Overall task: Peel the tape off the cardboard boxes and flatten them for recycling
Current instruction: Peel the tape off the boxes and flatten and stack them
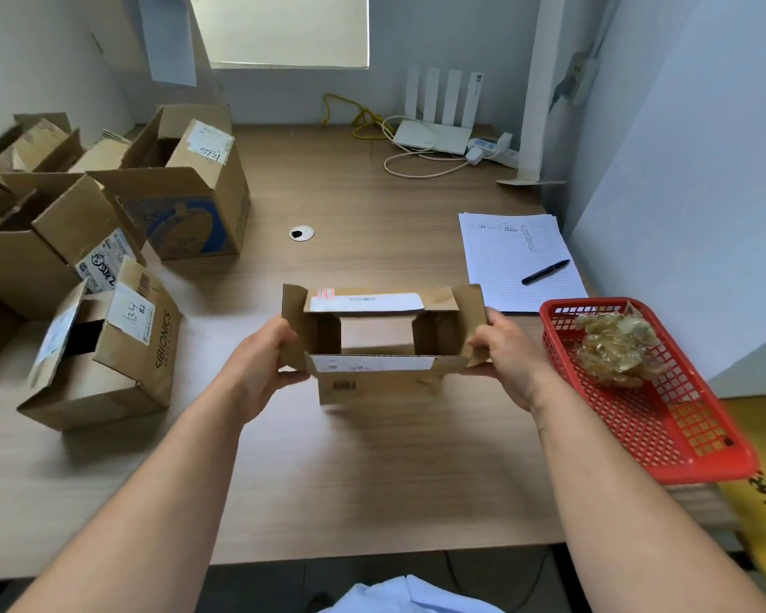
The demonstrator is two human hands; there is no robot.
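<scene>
Small box [383, 342]: held up over the wooden desk [372, 471], both ends open so the desk shows straight through; all its flaps splay outward.
Left hand [257, 369]: clamped on the box's left side flap, thumb in front, the other fingers hidden behind the cardboard.
Right hand [511, 358]: gripping the right side flap the same way, fingertips out of sight.
Labels: white stickers on the far and near flaps, print too blurred to read; a barcode shows on the near wall.
Other boxes [107, 241]: crowded at the left, open-topped, the outermost cut off by the picture's edge.
Red basket [699, 453]: at the right desk edge, holding a crumpled wad of clear tape [615, 349].
Pen [545, 272]: lying on lined paper [511, 258], handwriting illegible.
</scene>
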